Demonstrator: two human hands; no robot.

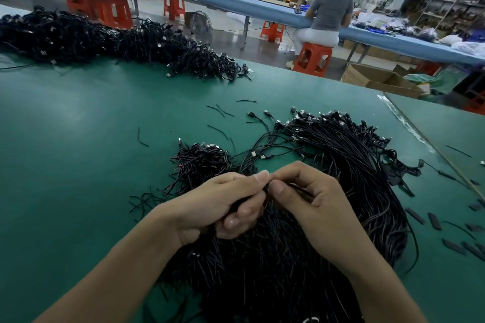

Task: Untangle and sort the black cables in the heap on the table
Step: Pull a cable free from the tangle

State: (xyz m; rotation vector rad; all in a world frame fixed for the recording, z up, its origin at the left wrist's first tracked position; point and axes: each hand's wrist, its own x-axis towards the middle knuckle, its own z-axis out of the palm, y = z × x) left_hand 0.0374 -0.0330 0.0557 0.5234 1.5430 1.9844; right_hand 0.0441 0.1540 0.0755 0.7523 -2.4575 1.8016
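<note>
While hands meet over heap (262, 270), left hand (223, 204) grips bunch of cables in curled fingers. Right hand (315, 199) pinches single cable (301, 189) at thumb tip. Heap sits right under both, on green worktop (78, 152). Best bet: firm left grip, slow draw rightward along strand; yank likely tightens tangle. Aligned bundle (341, 144) lies beyond right hand.

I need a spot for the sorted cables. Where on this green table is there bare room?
The widest bare patch of table lies left of the left hand, between the far heap and the near heap. Right of the near heap it is crowded with flat black strips and wire scraps.
</note>
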